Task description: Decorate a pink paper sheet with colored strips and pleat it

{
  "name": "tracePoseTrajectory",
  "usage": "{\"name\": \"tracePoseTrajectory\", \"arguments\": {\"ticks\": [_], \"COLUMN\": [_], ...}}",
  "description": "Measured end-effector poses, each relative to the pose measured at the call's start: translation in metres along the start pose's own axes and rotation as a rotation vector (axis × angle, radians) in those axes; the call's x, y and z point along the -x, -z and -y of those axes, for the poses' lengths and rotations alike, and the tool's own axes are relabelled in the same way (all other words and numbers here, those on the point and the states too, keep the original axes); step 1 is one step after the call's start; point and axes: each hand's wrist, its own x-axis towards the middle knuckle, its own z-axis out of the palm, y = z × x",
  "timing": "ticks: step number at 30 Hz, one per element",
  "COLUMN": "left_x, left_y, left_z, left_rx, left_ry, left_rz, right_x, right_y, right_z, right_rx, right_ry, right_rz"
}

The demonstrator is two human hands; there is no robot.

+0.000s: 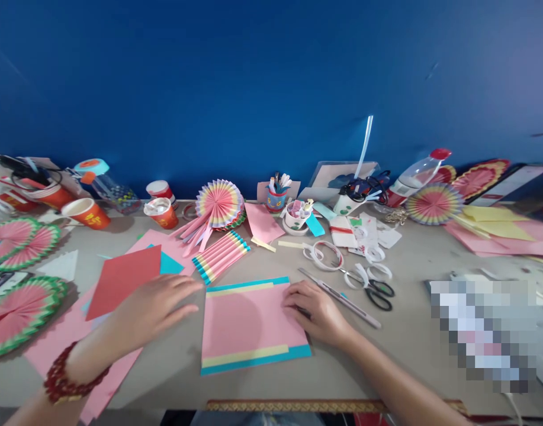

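A pink sheet of paper [235,319] with yellow and blue strips along its top and bottom edges lies flat before me. My right hand [313,310] has its fingers bent onto the sheet's right edge, gripping it; the fingertips are partly hidden. To the left of the sheet, my left hand [164,305] is open, fingers stretched out, holding nothing. Near its wrist lie a red sheet [127,272] and larger pink paper [71,343]. A pleated strip of pink paper [221,255] with blue and yellow ends rests just behind the sheet. A pale craft knife [342,299] lies beside my right hand.
Scissors [378,294] and a tape roll [327,255] lie to the right. Folded paper fans [218,204], paper cups [87,213] and a plastic bottle [415,177] stand along the blue wall [253,89]. A blurred-out object [484,337] sits far right.
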Motion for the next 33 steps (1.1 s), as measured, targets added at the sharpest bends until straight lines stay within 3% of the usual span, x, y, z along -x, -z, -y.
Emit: {"name": "tracePoseTrajectory", "arguments": {"ticks": [2,5,8,11,15,18,27,33], "left_x": [-0.011,-0.048,-0.104,-0.160,-0.205,-0.211,-0.192,-0.205], "left_y": [0.007,0.004,-0.012,-0.033,-0.053,-0.058,-0.058,-0.057], "left_z": [0.004,-0.001,-0.012,-0.021,-0.024,-0.026,-0.042,-0.057], "left_rx": [0.010,0.027,-0.017,-0.084,-0.109,-0.111,0.013,0.002], "left_ry": [0.018,-0.039,-0.185,-0.227,-0.270,-0.304,-0.216,-0.207], "left_rz": [-0.004,-0.079,-0.192,-0.229,-0.213,-0.195,-0.186,-0.189], "right_x": [0.000,-0.001,-0.001,0.000,0.001,0.001,-0.001,0.000], "right_y": [0.000,0.000,0.000,0.000,0.000,0.000,0.002,0.000], "right_z": [0.000,-0.001,-0.002,-0.002,-0.002,-0.002,-0.001,-0.002], "right_rx": [-0.008,-0.023,-0.022,-0.021,-0.026,-0.028,-0.043,-0.067], "right_ry": [-0.002,-0.004,-0.005,-0.018,-0.024,-0.019,-0.030,-0.019], "right_rz": [-0.005,-0.006,-0.013,-0.018,-0.027,-0.029,-0.044,-0.059]}}
